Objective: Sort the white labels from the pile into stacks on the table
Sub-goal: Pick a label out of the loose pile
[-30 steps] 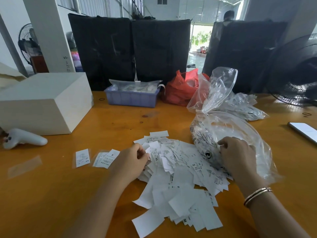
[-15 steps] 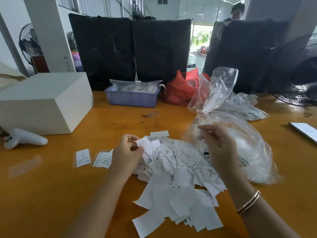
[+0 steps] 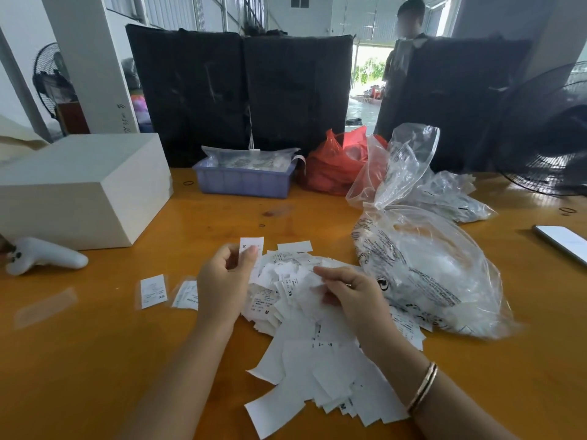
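A loose pile of white labels (image 3: 317,354) lies on the orange table (image 3: 95,360) in front of me. My left hand (image 3: 224,281) holds one label (image 3: 252,249) upright above the pile's left edge; an S is printed on it. My right hand (image 3: 347,293) hovers over the pile's middle, fingers pinched on a blurred white label. To the left lie two small stacks: one label marked XS (image 3: 153,290), and another stack (image 3: 187,295) partly hidden behind my left hand.
A clear plastic bag (image 3: 438,274) of labels lies right of the pile, another clear bag (image 3: 451,198) behind it. A white box (image 3: 79,188), a white controller (image 3: 44,255), a blue bin (image 3: 243,181), a red bag (image 3: 336,166), a phone (image 3: 565,242) and a fan (image 3: 552,138) ring the table.
My left hand lifted a label out of the pile and turned it upright. My right hand left the plastic bag and came down over the pile's middle, pinching a label.
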Action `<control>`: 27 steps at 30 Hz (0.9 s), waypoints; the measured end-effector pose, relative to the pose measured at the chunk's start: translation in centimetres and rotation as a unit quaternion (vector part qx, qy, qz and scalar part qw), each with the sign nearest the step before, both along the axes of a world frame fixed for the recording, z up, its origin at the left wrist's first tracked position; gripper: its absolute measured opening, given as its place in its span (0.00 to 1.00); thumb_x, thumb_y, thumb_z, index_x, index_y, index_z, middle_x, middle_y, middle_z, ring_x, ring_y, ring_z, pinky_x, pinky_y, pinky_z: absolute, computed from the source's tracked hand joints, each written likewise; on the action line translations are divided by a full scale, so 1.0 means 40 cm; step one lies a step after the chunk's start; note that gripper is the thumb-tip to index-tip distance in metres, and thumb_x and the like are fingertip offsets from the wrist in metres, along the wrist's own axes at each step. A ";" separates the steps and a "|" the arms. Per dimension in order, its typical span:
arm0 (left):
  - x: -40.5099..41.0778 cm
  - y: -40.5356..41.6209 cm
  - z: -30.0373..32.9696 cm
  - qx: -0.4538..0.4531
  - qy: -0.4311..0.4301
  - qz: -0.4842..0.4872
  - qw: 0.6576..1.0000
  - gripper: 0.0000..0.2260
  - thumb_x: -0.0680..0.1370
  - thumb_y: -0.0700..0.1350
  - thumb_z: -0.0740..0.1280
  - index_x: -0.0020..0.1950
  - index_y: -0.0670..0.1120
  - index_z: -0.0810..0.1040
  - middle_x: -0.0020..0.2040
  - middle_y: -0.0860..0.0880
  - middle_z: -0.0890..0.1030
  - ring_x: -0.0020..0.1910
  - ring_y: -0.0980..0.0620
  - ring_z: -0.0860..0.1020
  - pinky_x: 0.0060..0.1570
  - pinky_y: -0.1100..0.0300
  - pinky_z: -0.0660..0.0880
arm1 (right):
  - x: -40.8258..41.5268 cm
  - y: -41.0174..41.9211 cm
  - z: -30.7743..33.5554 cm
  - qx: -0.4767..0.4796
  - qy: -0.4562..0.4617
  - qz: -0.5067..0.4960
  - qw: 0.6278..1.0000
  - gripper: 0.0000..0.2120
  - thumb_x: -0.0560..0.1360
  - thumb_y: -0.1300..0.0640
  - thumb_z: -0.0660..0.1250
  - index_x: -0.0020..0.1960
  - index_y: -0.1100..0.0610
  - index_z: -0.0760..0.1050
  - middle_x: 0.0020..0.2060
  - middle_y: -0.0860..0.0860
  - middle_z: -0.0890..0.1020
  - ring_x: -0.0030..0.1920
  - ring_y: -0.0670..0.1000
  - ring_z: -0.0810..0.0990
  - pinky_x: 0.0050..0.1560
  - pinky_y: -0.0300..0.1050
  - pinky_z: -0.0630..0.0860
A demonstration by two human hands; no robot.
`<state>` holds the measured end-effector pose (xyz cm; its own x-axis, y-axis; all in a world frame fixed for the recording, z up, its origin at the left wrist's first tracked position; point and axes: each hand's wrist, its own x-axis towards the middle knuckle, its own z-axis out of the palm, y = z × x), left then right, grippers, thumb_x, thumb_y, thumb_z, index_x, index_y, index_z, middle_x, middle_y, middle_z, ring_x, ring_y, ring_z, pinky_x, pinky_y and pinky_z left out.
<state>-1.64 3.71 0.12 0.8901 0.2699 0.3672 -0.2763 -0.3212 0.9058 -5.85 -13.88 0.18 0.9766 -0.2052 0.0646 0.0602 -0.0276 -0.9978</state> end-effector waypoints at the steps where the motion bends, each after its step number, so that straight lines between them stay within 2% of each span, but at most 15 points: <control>1: -0.001 -0.001 0.003 -0.008 -0.008 0.006 1.000 0.07 0.78 0.53 0.65 0.40 0.56 0.75 0.38 0.56 0.80 0.39 0.55 0.78 0.34 0.64 0.75 | 0.001 0.002 0.001 0.004 0.001 0.001 1.000 0.15 0.78 0.68 0.62 0.47 0.52 0.83 0.42 0.49 0.84 0.32 0.38 0.80 0.34 0.28 0.73; 4: -0.008 -0.004 0.009 -0.061 0.001 -0.025 0.998 0.07 0.80 0.50 0.64 0.43 0.57 0.76 0.37 0.59 0.81 0.39 0.60 0.80 0.28 0.70 0.73 | 0.003 0.003 0.001 0.011 -0.005 0.007 1.000 0.15 0.78 0.68 0.62 0.47 0.52 0.82 0.46 0.49 0.83 0.34 0.37 0.80 0.35 0.27 0.74; 6: -0.013 -0.007 0.008 -0.081 0.012 -0.072 0.994 0.07 0.80 0.48 0.63 0.44 0.57 0.77 0.38 0.62 0.82 0.39 0.64 0.80 0.29 0.71 0.73 | 0.004 0.004 0.000 0.021 -0.009 0.013 1.000 0.13 0.77 0.67 0.64 0.47 0.51 0.82 0.47 0.50 0.83 0.35 0.38 0.81 0.37 0.28 0.75; 10: -0.024 -0.026 0.006 -0.067 0.026 -0.144 0.987 0.05 0.79 0.46 0.65 0.47 0.54 0.79 0.40 0.59 0.83 0.39 0.60 0.81 0.33 0.67 0.77 | 0.002 0.006 -0.003 0.063 -0.015 0.018 0.998 0.08 0.74 0.64 0.70 0.46 0.52 0.83 0.48 0.53 0.84 0.37 0.42 0.83 0.38 0.30 0.76; 14: -0.038 -0.054 0.007 -0.078 0.066 -0.182 0.978 0.02 0.76 0.46 0.69 0.46 0.49 0.80 0.38 0.54 0.84 0.40 0.55 0.82 0.37 0.62 0.79 | 0.002 0.008 -0.007 0.070 -0.026 0.008 0.997 0.12 0.72 0.64 0.71 0.39 0.47 0.85 0.43 0.48 0.85 0.40 0.44 0.84 0.39 0.31 0.77; 17: -0.045 -0.064 0.010 -0.089 0.110 -0.206 0.968 0.07 0.75 0.49 0.70 0.45 0.46 0.81 0.45 0.48 0.84 0.48 0.47 0.82 0.49 0.51 0.79 | 0.002 0.008 -0.008 0.072 -0.029 0.014 0.997 0.16 0.73 0.65 0.70 0.37 0.45 0.85 0.39 0.46 0.86 0.41 0.43 0.84 0.40 0.30 0.77; 20: -0.046 -0.064 0.015 -0.078 0.132 -0.242 0.958 0.09 0.74 0.49 0.70 0.45 0.43 0.83 0.57 0.58 0.81 0.59 0.52 0.77 0.58 0.53 0.76 | 0.007 0.007 -0.013 0.049 -0.042 0.017 0.998 0.15 0.75 0.66 0.67 0.43 0.47 0.84 0.40 0.48 0.86 0.42 0.44 0.84 0.44 0.35 0.79; 22: -0.045 -0.066 0.014 -0.055 0.138 -0.253 0.956 0.09 0.74 0.49 0.71 0.43 0.43 0.83 0.61 0.59 0.79 0.63 0.54 0.74 0.61 0.55 0.74 | 0.005 0.008 -0.015 0.052 -0.053 0.031 0.997 0.15 0.77 0.67 0.65 0.46 0.49 0.84 0.42 0.49 0.86 0.44 0.46 0.84 0.44 0.36 0.79; 25: -0.050 -0.072 0.015 -0.003 0.143 -0.238 0.961 0.09 0.73 0.52 0.71 0.45 0.47 0.84 0.54 0.56 0.82 0.56 0.54 0.78 0.43 0.66 0.76 | -0.001 0.007 -0.014 0.104 -0.059 0.066 0.991 0.16 0.78 0.66 0.62 0.44 0.51 0.85 0.46 0.51 0.85 0.47 0.50 0.84 0.45 0.38 0.79; 27: -0.051 -0.073 0.014 0.005 0.146 -0.228 0.963 0.10 0.72 0.53 0.71 0.47 0.49 0.84 0.45 0.53 0.84 0.48 0.53 0.81 0.38 0.67 0.77 | -0.005 0.007 -0.010 0.120 -0.065 0.092 0.986 0.09 0.76 0.58 0.66 0.45 0.52 0.85 0.46 0.54 0.85 0.47 0.52 0.84 0.48 0.41 0.80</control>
<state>-3.70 0.77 0.67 0.9810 -0.1752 0.0831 -0.1239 -0.2365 0.9637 -6.03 -13.59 -0.24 0.9853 -0.0490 0.1638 0.1707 0.2314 -0.9578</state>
